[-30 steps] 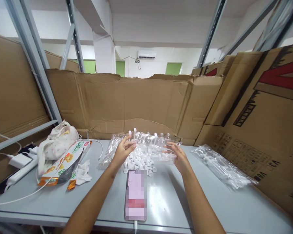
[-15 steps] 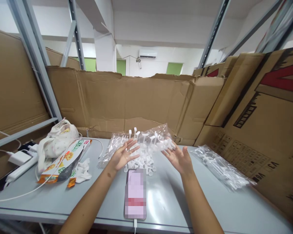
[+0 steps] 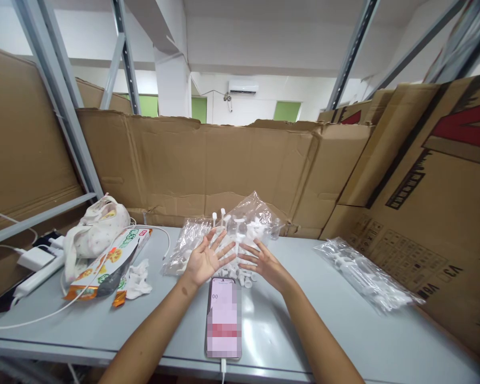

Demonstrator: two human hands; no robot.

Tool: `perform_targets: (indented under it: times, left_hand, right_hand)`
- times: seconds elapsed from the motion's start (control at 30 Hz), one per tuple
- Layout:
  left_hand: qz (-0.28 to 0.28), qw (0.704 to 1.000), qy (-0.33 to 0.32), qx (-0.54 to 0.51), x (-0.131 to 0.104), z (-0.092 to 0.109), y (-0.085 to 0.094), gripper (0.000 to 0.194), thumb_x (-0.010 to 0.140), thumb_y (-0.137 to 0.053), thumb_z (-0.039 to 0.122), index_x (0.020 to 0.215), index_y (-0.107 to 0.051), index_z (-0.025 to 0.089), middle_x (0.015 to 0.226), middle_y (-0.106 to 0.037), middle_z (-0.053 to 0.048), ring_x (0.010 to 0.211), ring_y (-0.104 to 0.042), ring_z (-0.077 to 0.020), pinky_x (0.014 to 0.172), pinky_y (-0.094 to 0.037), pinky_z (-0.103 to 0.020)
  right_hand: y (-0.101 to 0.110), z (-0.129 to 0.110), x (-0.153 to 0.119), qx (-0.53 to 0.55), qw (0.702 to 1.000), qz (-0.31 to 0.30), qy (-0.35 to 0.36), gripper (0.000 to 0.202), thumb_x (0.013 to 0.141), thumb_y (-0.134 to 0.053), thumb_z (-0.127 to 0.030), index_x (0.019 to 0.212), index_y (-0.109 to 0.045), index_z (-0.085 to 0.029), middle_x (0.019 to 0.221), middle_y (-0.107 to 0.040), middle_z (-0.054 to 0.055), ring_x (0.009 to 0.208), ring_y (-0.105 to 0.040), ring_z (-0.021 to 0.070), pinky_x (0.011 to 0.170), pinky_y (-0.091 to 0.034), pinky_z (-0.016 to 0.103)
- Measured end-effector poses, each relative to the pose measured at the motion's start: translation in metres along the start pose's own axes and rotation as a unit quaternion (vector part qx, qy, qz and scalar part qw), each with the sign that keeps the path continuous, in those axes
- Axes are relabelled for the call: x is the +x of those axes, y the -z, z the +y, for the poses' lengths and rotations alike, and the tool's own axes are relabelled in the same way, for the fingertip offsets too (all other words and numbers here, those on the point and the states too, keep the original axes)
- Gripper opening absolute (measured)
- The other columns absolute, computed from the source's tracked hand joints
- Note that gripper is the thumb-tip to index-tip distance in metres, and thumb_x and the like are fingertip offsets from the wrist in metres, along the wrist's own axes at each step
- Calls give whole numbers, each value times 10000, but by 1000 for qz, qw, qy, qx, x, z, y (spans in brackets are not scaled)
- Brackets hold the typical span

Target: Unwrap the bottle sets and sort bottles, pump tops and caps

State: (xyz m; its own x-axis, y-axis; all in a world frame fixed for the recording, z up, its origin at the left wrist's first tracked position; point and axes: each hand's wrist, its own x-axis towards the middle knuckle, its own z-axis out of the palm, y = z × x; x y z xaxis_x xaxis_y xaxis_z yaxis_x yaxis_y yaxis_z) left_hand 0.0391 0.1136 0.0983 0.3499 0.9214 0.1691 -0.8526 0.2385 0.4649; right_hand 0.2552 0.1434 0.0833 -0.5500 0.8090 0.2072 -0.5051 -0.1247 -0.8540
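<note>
My left hand point(image 3: 208, 260) is raised with its fingers spread and holds nothing. Facing it, my right hand point(image 3: 267, 266) is also empty, fingers apart, its fingertips close to those of the left. Behind both hands lies a heap of small white plastic pieces point(image 3: 246, 278), partly hidden by the fingers. A clear plastic bag point(image 3: 254, 205) with white pieces stands at the back of the heap, and another clear bag point(image 3: 180, 248) lies to its left. Just in front of the hands a phone point(image 3: 224, 320) lies flat, plugged into a white cable point(image 3: 223, 367).
On the right of the grey table point(image 3: 280, 341) lies a clear bag of white parts point(image 3: 368, 274). A snack packet point(image 3: 108, 261), crumpled tissue point(image 3: 139, 278), white cloth bag point(image 3: 98, 226) and power strip point(image 3: 36, 274) sit at left. Cardboard point(image 3: 224, 165) walls the back.
My right hand has moved left and away from the clear bag, towards my left hand. The bag has settled back over the heap. My left hand has shifted slightly right.
</note>
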Motion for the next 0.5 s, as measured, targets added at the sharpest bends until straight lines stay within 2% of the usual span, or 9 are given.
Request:
perform_targets:
  times: [0.13, 0.2, 0.33, 0.5]
  left_hand:
    - [7, 1000, 18, 4, 0, -6, 4, 303, 906, -351, 384, 1132, -547, 336, 1415, -352, 59, 1178, -474, -258, 864, -462, -362]
    - [13, 1000, 25, 7, 0, -10, 3, 322, 903, -352, 394, 1160, -529, 314, 1401, -377, 31, 1134, -511, -239, 818, -480, -332]
    - [33, 999, 34, 4, 0, -16, -1, 396, 875, -389, 446, 1168, -521, 216, 1341, -444, -75, 1090, -531, -241, 889, -448, -410]
    - [68, 996, 39, 36, 1, -21, -4, 379, 862, -426, 418, 1112, -552, 162, 1262, -500, -126, 1115, -498, -248, 944, -397, -500]
  right_hand:
    - [-6, 12, 1, -25, 1000, -9, -1, 611, 686, -707, -383, 1223, -417, -339, 1269, -472, 87, 1060, -562, 288, 909, -395, 547]
    - [-12, 15, 0, -53, 999, -9, 0, 655, 691, -700, -390, 1264, -387, -347, 1264, -471, 84, 1073, -551, 273, 900, -414, 517]
    - [-26, 16, -3, -103, 995, 7, 16, 716, 728, -657, -416, 1342, -290, -373, 1312, -449, 69, 1115, -511, 242, 898, -434, 468]
    - [-30, 15, -1, -113, 989, 91, 1, 731, 769, -601, -437, 1368, -181, -433, 1347, -427, 39, 1081, -537, 214, 868, -463, 440]
